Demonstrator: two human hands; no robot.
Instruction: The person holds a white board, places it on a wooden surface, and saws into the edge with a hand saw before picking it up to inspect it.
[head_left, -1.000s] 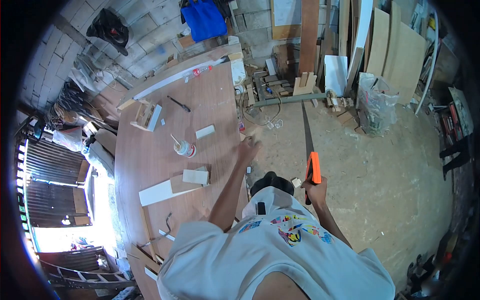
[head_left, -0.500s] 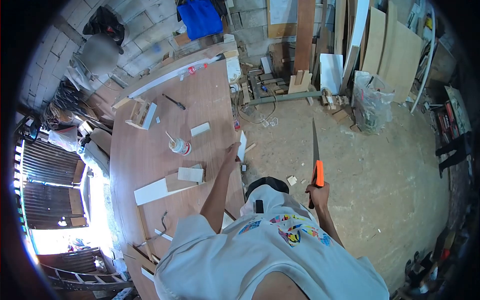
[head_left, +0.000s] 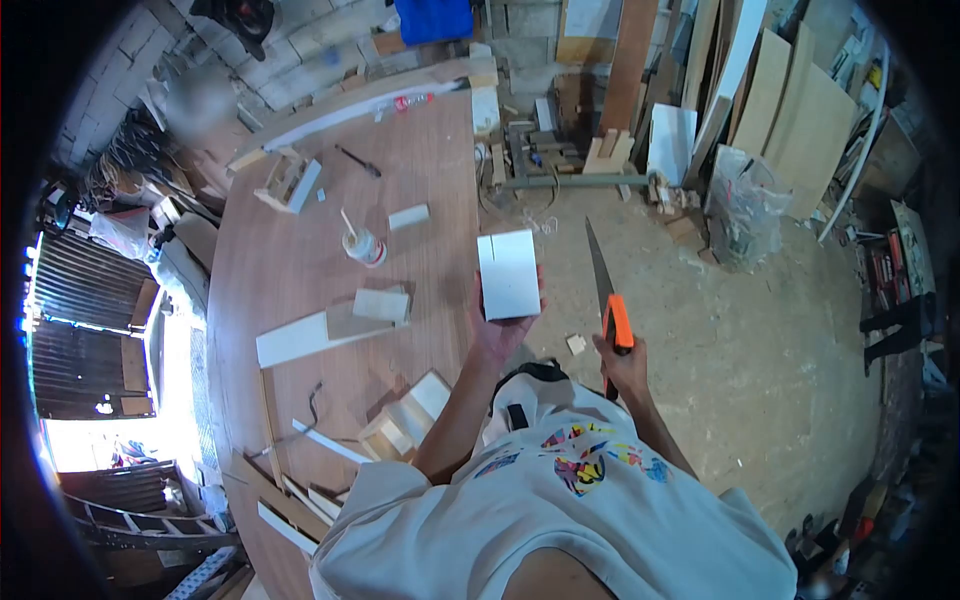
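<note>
A white rectangular board [head_left: 509, 275] with a short dark slit near its top edge lies face up in my left hand [head_left: 508, 328]. The fingers wrap round its lower part and right side, just off the table's right edge. My right hand [head_left: 626, 364] grips a handsaw [head_left: 618, 322] by its orange and black handle. The saw's blade points away from me above the floor, apart from the board. On the wooden table [head_left: 420, 270] to the left are a white jar [head_left: 364, 249] with a stick in it and several white-faced wood pieces, one of them a small block [head_left: 408, 217].
A dark slim tool [head_left: 358, 161] and a small wooden frame [head_left: 288, 182] lie at the table's far left. Wood strips [head_left: 290, 500] and a box-like wooden piece [head_left: 405, 418] are near my left arm. A plastic bag [head_left: 745, 210] and leaning boards [head_left: 790, 110] stand by the back wall.
My left hand has brought the board up and turned its broad white face toward me. The saw in my right hand has shifted left, its blade tilting further left.
</note>
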